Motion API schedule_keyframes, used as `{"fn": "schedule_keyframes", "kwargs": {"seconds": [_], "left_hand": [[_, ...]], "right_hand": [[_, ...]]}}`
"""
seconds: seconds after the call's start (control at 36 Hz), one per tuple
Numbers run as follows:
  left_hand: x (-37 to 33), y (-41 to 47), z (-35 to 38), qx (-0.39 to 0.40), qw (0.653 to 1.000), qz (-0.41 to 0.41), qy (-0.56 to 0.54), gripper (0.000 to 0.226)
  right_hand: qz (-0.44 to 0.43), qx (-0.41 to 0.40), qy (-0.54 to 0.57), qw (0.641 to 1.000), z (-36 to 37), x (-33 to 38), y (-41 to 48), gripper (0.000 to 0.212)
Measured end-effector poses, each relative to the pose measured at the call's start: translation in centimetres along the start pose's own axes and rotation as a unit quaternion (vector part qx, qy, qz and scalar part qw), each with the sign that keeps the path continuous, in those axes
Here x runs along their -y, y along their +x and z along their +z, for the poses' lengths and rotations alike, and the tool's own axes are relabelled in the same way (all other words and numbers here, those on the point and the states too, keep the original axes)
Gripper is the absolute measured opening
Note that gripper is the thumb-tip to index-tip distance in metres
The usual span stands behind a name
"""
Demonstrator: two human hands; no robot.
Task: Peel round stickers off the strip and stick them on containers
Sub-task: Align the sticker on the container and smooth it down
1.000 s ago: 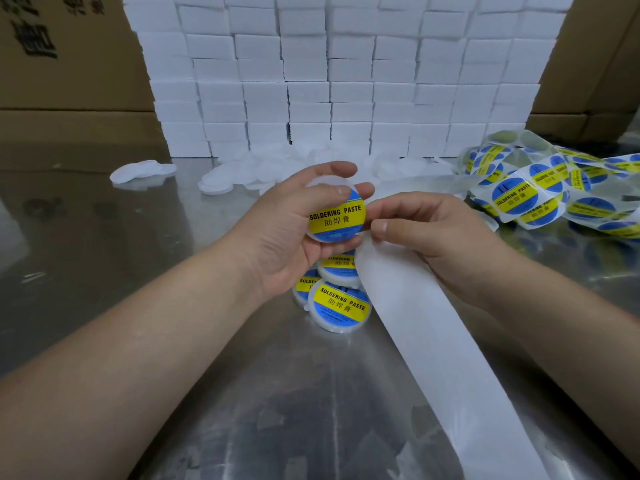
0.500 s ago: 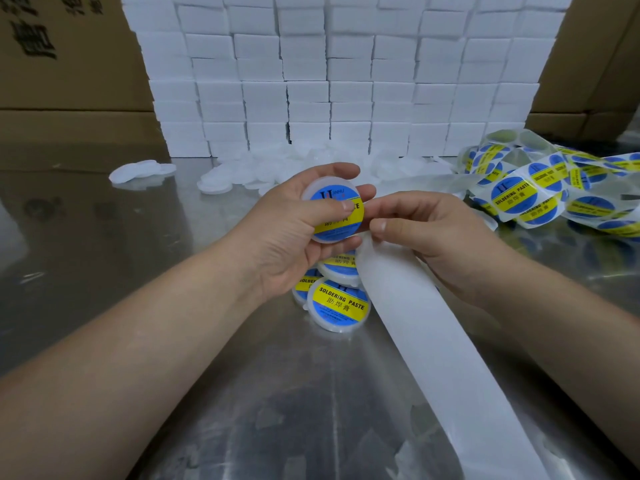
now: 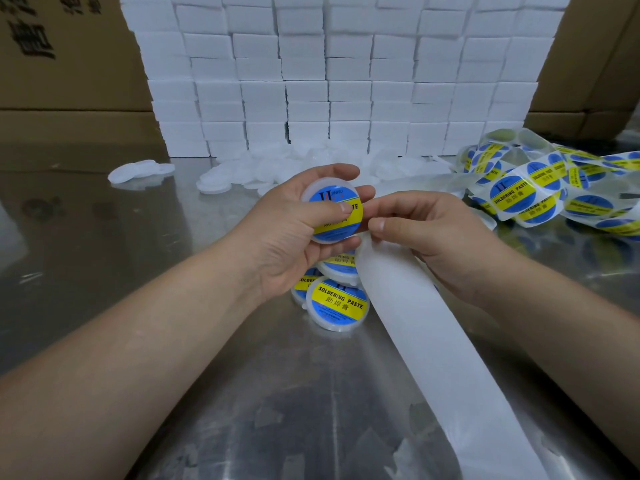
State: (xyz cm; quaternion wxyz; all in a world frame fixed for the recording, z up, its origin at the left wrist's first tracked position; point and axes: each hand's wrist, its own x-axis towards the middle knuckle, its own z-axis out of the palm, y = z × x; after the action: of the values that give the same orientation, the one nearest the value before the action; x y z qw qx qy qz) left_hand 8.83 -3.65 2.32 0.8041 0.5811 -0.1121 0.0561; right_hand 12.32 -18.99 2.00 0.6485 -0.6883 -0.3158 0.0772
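1. Our left hand (image 3: 287, 237) closes round a white plastic container (image 3: 331, 213), thumb pressing its glossy blue-yellow sticker (image 3: 337, 211).
2. Beside it, our right hand (image 3: 433, 237) pinches the smooth white backing strip (image 3: 433, 341).
3. Below the grip lie labelled containers (image 3: 337, 303).

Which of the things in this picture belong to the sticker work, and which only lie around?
Part of the job:
- labelled container in the left hand
- empty backing strip under the right hand
- sticker strip
- finished containers
- unlabelled white lids

Just lying about:
- stacked white boxes
- cardboard cartons
- metal table
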Motion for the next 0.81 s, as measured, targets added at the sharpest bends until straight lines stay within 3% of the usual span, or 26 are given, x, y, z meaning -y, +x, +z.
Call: {"fn": "schedule_keyframes", "kwargs": {"seconds": [0.64,0.81], "left_hand": [[0.08,-0.14,0.00,-0.016,0.999,0.013,0.028,0.030],[-0.21,-0.21,0.18,-0.061,0.996,0.045,0.050,0.028]], "right_hand": [[-0.004,0.003,0.008,1.000,0.16,0.06,0.02,0.027],[0.004,-0.014,-0.039,0.999,-0.05,-0.01,0.13,0.025]]}}
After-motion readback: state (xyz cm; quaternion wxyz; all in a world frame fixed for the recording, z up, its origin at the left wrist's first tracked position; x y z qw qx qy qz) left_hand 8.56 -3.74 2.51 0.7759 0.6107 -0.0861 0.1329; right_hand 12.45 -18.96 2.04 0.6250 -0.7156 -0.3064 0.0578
